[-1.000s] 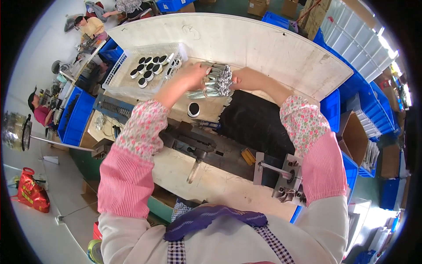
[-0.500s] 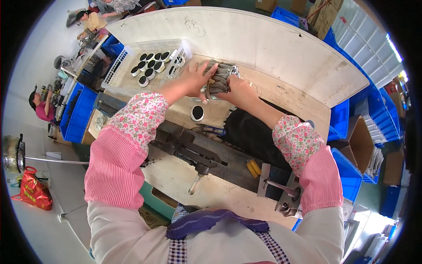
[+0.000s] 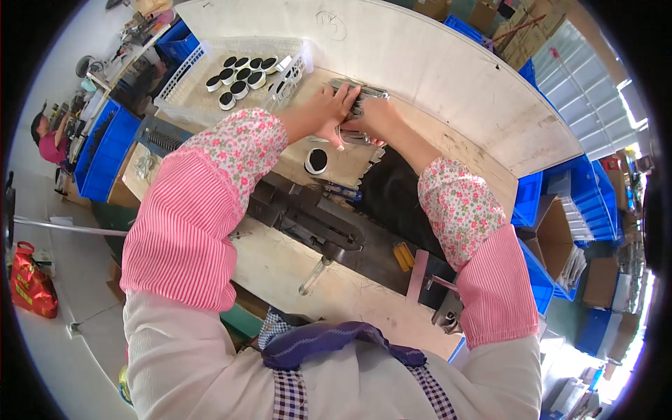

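Pressing down on bundle of grey metal strips (image 3: 358,91), left hand (image 3: 323,115) and right hand (image 3: 374,115) both clasped over it; lowered from mid-air onto pale wooden bench (image 3: 434,63). Round black-centred cap (image 3: 316,161) at 6 o'clock, white slotted basket (image 3: 196,84) at 9.

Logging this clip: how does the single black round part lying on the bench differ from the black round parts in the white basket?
The single round part lies alone on the bare wooden bench, just below the left hand; the basket parts sit packed together in rows inside the white basket, apart from both hands. The single part is near the black press; the basket parts lie farther up and left. Both kinds look alike: black discs with pale rims.
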`<action>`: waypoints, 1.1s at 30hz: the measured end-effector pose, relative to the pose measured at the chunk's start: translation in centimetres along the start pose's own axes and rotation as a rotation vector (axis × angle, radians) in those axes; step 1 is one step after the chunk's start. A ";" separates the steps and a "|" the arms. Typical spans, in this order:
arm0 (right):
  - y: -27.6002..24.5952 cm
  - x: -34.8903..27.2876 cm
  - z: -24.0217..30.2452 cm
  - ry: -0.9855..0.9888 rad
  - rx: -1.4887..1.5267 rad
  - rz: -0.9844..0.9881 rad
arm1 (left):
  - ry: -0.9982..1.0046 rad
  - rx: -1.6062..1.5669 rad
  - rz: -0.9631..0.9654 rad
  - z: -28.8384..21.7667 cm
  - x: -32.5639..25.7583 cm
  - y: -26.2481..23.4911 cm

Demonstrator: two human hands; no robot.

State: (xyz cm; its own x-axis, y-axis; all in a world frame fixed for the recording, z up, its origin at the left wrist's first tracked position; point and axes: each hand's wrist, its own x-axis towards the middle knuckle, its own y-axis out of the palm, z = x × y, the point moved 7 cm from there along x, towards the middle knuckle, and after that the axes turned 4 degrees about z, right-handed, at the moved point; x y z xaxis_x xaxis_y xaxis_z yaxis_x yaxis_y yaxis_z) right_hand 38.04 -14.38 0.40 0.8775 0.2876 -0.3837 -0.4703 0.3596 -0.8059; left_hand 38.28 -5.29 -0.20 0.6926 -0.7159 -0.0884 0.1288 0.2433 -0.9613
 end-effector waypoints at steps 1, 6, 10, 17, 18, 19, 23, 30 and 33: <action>0.5 0.2 -0.6 0.007 -0.007 -0.003 | -0.024 -0.047 0.097 0.0 0.3 0.0; 0.3 -1.0 0.7 -0.113 -0.301 -0.212 | 0.066 -0.006 0.002 0.1 -0.9 -0.8; -0.1 -1.2 1.5 -0.196 -0.307 -0.219 | -0.017 -0.204 0.032 5.0 -1.9 1.4; -2.2 -4.9 -1.8 -0.309 -0.373 -0.484 | -0.736 -1.400 0.102 8.1 -5.4 4.5; -2.1 -5.2 -1.8 -0.334 -0.486 -0.599 | -0.882 -1.468 0.016 8.5 -5.9 6.1; -1.6 -4.8 -2.0 -0.326 -0.477 -0.602 | -0.878 -1.459 0.025 8.4 -5.8 7.0; 0.6 -2.9 -2.3 -0.291 -0.347 -0.501 | -0.817 -1.336 -0.045 9.1 -5.6 9.1; 1.6 -2.0 -3.8 -0.325 -0.274 -0.546 | -0.931 -1.543 -0.089 8.2 -5.9 9.2; 2.2 -1.6 -3.5 -0.312 -0.291 -0.578 | -0.954 -1.704 -0.133 8.7 -6.3 10.4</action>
State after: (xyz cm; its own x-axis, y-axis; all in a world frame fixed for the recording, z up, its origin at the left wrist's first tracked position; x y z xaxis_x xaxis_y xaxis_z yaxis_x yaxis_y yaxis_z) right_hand 35.95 -17.14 -2.37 0.8903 0.3788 0.2528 0.1442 0.2922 -0.9454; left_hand 41.41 7.45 -7.32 0.9069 -0.0016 -0.4214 -0.0983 -0.9732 -0.2078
